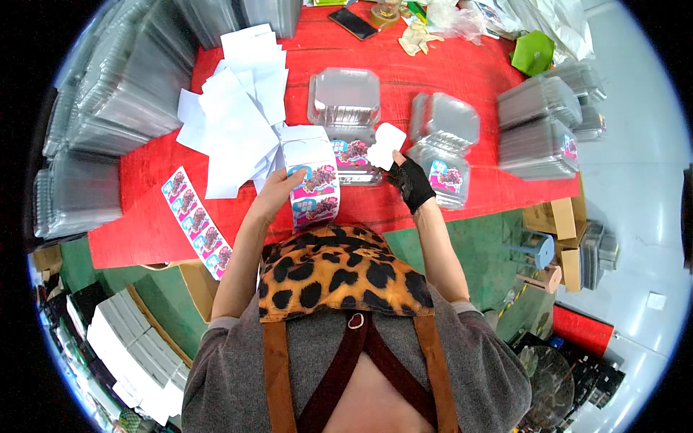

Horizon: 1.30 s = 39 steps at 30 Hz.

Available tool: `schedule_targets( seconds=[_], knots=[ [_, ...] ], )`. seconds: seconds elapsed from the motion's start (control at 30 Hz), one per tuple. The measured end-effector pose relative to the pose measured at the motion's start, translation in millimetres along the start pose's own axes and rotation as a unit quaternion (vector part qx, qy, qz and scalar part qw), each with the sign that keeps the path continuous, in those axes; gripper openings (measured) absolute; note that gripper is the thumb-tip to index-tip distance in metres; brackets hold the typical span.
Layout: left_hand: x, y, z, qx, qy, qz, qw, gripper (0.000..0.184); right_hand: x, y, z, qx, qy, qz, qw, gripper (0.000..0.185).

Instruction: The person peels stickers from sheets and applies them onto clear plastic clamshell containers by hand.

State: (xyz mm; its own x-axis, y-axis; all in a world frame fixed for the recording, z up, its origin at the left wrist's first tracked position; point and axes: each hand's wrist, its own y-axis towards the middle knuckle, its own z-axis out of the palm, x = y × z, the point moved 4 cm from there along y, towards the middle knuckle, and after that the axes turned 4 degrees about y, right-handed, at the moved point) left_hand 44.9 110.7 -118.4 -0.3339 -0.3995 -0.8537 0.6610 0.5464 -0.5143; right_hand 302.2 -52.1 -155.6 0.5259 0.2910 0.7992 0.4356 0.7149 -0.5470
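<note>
- While green floor (476, 252) shows below, a red desk (484, 76) fills the middle of the room, with stacks of clear boxes (133, 86) along its left side
- At the desk's near edge, the label strip (316, 180) hangs between the white paper (234, 119) and a labelled box (350, 176)
- Left grip (278, 191) is pressed together, pinching the label strip by its left side
- Right grip (410, 184), in a black fingerless glove, pinches a white piece (387, 146) between thumb and finger
- Counted: two printed labels in sight on the label strip, five on the loose strip (196, 220), one phone (352, 23); the paper sheets overlap too much to count
</note>
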Motion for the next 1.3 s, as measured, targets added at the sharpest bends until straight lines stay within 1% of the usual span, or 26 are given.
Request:
schedule_targets(
  seconds=[0.07,0.13,0.17,0.23,0.37,0.47,0.57,0.6,0.67,0.7,0.77,0.8,0.83,0.9,0.93,1.03,1.17,1.3],
  knots=[
    [1.6,4.2,-2.0,-0.015,-0.014,-0.003,1.000,0.038,3.0,-1.4,0.1,-0.006,0.025,-0.007,1.000,0.055],
    [11.4,14.0,-9.4,-0.036,-0.007,-0.009,0.999,0.038,5.9,-6.9,-0.5,-0.040,-0.045,-0.017,0.998,0.055],
    [16.2,18.4,-10.8,-0.025,0.005,-0.017,1.000,0.038,7.5,-9.0,-0.1,-0.057,-0.080,-0.022,0.995,0.055],
    [21.2,22.2,-11.3,-0.005,0.030,-0.033,0.999,0.039,7.0,-10.6,4.8,-0.057,-0.077,-0.022,0.995,0.055],
    [22.7,21.2,-4.9,0.009,0.022,-0.030,0.999,0.039,11.3,-14.5,10.6,-0.048,-0.070,-0.041,0.996,0.056],
    [7.0,10.4,0.3,0.021,0.021,-0.026,0.999,0.040,20.5,-21.0,14.5,-0.067,-0.074,-0.024,0.995,0.050],
    [-5.4,3.7,2.2,0.018,-0.038,-0.040,0.998,0.039,19.1,-12.7,-1.7,-0.089,-0.070,-0.167,0.979,0.042],
    [-8.2,3.4,1.6,0.019,-0.070,-0.052,0.996,0.039,38.6,-32.1,11.3,-0.093,-0.042,-0.213,0.972,0.037],
    [-4.5,8.0,-3.8,0.001,-0.119,-0.084,0.989,0.039,46.4,-42.3,12.6,-0.087,-0.002,-0.248,0.965,0.038],
    [-0.3,12.5,-7.1,-0.003,-0.131,-0.073,0.989,0.040,46.5,-43.0,9.6,-0.086,0.016,-0.258,0.962,0.038],
    [9.8,24.6,-10.6,-0.006,-0.152,-0.049,0.987,0.040,45.5,-42.9,4.9,-0.105,-0.107,-0.231,0.961,0.039],
    [10.4,26.7,-9.6,0.008,-0.134,-0.055,0.989,0.040,43.3,-42.5,2.7,-0.115,-0.167,-0.216,0.955,0.039],
    [12.4,26.6,-9.0,0.004,-0.107,-0.059,0.992,0.040,31.9,-36.3,0.7,-0.104,-0.141,-0.178,0.968,0.046],
    [12.9,23.9,-6.2,-0.006,-0.053,-0.065,0.996,0.040,14.9,-29.8,0.4,-0.072,-0.143,-0.040,0.986,0.054],
    [14.2,23.9,-5.1,-0.009,-0.050,-0.070,0.996,0.039,7.5,-27.2,4.4,-0.070,-0.147,-0.048,0.985,0.060],
    [24.2,31.1,-9.2,-0.009,-0.018,-0.061,0.998,0.038,-2.6,-22.2,4.3,-0.084,-0.184,-0.058,0.978,0.059],
    [18.4,24.2,-4.8,-0.009,-0.026,-0.051,0.998,0.037,13.2,-29.8,9.5,-0.049,-0.114,-0.043,0.991,0.058],
    [0.2,13.1,-1.0,-0.025,-0.054,-0.051,0.997,0.037,20.4,-31.5,6.2,-0.041,-0.084,-0.038,0.995,0.056]
  ],
)
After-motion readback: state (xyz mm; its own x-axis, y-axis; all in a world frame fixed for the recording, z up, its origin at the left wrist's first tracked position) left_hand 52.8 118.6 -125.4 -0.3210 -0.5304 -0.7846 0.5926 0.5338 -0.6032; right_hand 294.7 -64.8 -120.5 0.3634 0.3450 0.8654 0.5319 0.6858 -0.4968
